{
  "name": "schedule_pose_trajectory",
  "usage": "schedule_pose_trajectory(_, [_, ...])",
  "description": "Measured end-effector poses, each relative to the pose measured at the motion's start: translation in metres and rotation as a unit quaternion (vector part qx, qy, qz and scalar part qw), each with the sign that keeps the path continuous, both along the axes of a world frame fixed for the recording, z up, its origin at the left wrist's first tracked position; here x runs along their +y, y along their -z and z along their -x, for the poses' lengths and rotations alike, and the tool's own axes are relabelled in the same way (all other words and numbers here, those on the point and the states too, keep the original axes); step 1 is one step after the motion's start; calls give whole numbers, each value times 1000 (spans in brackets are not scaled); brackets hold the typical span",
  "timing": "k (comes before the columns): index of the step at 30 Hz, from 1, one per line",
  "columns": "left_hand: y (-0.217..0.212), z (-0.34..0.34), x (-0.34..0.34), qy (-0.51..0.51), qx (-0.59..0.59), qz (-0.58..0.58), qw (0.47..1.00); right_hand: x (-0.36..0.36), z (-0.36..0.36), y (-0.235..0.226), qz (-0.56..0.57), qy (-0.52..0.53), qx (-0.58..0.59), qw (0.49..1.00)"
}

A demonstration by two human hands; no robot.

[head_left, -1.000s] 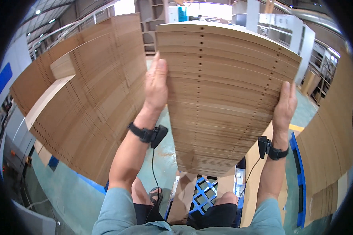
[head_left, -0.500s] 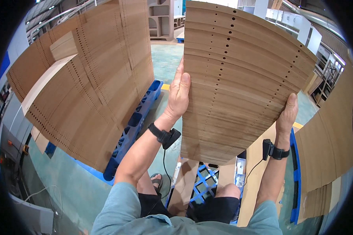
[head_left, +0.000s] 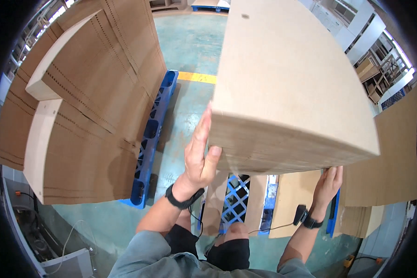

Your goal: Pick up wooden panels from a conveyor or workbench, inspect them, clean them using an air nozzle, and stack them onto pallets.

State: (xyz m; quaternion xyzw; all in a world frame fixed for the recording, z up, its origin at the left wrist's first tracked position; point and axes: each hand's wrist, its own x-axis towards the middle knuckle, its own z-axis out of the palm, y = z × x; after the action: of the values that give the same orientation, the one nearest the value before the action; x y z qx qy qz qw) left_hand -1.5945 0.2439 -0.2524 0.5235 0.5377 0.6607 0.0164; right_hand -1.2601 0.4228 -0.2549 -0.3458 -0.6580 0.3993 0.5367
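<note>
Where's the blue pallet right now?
Head view, left of centre: the blue pallet sits on the green floor under the left board stack.

We see one thick stack of tan fibreboard sheets (head_left: 287,92), flat plain top face, one small dark hole near its far edge at 12 o'clock. The near edge shows many thin layers, slightly blurred. The stack is held up off the floor, tilted, filling the frame from centre to 2 o'clock. Our hands carry it: left hand (head_left: 200,160) grips the near left corner at 7 o'clock of the stack, thumb on the layered edge; right hand (head_left: 328,184) is under the near right corner at 5 o'clock.
</note>
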Motion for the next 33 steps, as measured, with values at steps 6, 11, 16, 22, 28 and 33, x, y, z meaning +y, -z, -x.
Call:
schedule_pose_trajectory(6, [-103, -1, -23, 8, -21, 111, 994, -101, 44, -114, 60, 129, -28, 989])
schedule_pose_trajectory(11, [-152, -24, -35, -35, -49, 263, 963, -177, 120, -195, 468, -57, 198, 860])
schedule_pose_trajectory(16, [-165, 3, -49, 75, -105, 314, 941, -168, 187, -221, 538, -76, 219, 811])
schedule_pose_trajectory(22, [-168, 93, -56, 321, -169, 420, 832, -138, 231, -204, 588, 81, 172, 786])
schedule_pose_trajectory(28, [-173, 191, -16, 294, -179, 399, 850, -131, 259, -215, 566, 185, 208, 776])
schedule_pose_trajectory(33, [-170, 256, 77, 251, -213, 367, 870, -136, 277, -226, 541, 223, 226, 779])
